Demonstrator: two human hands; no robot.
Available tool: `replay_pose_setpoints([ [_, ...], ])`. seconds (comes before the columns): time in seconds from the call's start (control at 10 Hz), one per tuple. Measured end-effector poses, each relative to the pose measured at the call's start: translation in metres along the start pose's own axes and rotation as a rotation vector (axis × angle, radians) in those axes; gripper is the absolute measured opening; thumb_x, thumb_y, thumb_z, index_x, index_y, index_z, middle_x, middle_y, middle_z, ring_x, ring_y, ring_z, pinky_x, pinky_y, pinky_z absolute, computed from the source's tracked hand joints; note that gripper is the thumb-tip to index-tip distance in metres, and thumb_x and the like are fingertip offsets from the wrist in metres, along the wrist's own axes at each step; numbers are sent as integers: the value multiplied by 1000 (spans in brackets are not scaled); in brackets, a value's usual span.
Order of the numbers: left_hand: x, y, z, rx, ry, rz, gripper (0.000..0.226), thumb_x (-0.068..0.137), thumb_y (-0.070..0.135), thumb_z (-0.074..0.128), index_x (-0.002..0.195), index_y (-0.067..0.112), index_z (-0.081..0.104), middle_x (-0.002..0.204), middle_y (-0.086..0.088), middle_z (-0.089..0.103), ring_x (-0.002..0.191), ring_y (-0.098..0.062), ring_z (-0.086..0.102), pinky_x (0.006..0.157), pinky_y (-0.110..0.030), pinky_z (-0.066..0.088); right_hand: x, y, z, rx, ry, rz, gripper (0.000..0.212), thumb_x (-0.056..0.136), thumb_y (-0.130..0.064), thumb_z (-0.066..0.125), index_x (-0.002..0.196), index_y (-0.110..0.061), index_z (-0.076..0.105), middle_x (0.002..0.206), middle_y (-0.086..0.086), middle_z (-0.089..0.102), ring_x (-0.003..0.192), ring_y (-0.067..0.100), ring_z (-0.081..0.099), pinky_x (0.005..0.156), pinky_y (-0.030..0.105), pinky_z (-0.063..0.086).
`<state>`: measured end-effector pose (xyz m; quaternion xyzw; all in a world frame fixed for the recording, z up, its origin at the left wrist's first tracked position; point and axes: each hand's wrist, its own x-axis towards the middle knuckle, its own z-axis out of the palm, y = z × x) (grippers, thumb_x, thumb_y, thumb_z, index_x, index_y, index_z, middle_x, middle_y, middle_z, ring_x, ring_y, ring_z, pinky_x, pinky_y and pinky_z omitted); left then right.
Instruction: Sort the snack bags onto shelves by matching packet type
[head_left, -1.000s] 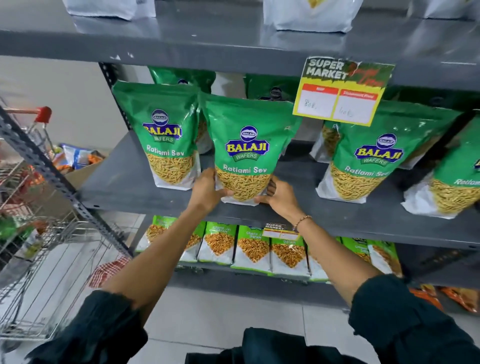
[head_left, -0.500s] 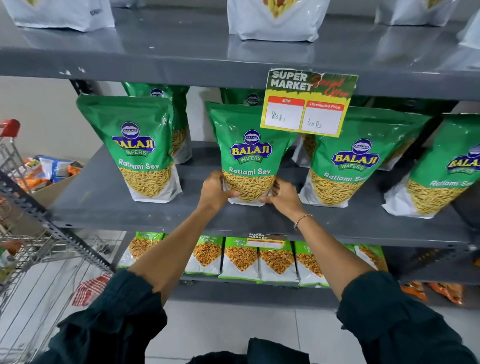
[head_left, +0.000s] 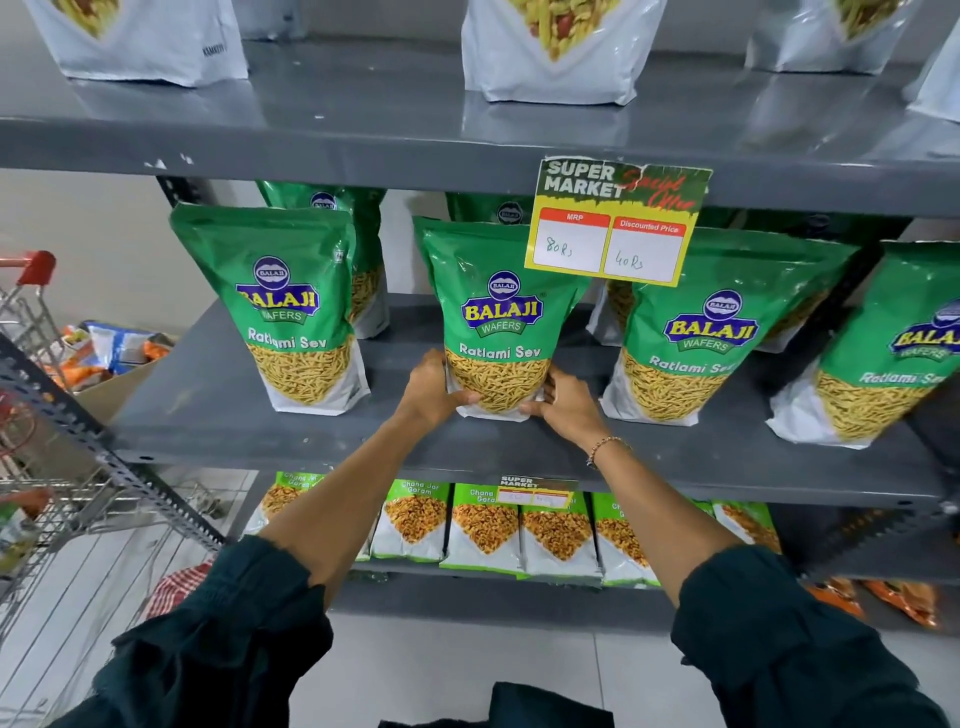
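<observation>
Since the earlier frames the middle bag (head_left: 498, 317) has gone from tilted and close beside the left bag (head_left: 291, 306) to standing upright, well apart from it, with a clear gap on each side; both hands have stayed at its base. The bag is green, marked Balaji Wafers Ratlami Sev, and stands near the front edge of the grey middle shelf (head_left: 218, 415). The left hand (head_left: 428, 387) curls around the bag's lower left corner, thumb across the front. The right hand (head_left: 563, 402) curls around the lower right corner, fingers bent onto the white bottom edge; a thin bracelet (head_left: 605, 447) sits on that wrist.

To the right stands another Sev bag (head_left: 711, 332), leaning a little, and a further one (head_left: 893, 353) at the frame edge. More green bags stand behind the front row. A yellow price tag (head_left: 618, 223) hangs from the top shelf (head_left: 363, 150), covering the middle bag's upper right corner. White bags (head_left: 550, 57) stand on the top shelf. The lower shelf carries a row of Chana Jor Garam packets (head_left: 485, 525). A wire trolley (head_left: 62, 519) stands at the left.
</observation>
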<state>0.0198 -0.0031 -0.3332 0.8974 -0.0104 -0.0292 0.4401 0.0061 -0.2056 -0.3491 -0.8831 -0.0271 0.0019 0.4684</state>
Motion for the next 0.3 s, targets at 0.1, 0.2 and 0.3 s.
replay_pose_setpoints([
  [0.1,-3,2,0,39,-14,19,70,70,21,79,125,0,41,130,-20,52,122,-35,49,94,-39,42,-4,-2,0,-6,-13,23,60,70,-15,77,124,-11,51,126,11,62,116,24,57,95,30,44],
  [0.2,-5,1,3,47,-52,11,69,76,23,75,129,1,36,133,-22,48,126,-36,45,100,-43,39,-5,1,-2,8,-64,79,71,72,-22,76,133,-16,40,136,8,54,124,23,52,106,42,42],
  [0.3,-7,-7,10,7,-45,36,71,77,31,71,132,4,34,134,-21,45,129,-36,41,106,-50,39,-21,-4,3,-35,33,74,75,77,-25,71,139,-15,31,136,8,54,122,23,53,103,35,41],
])
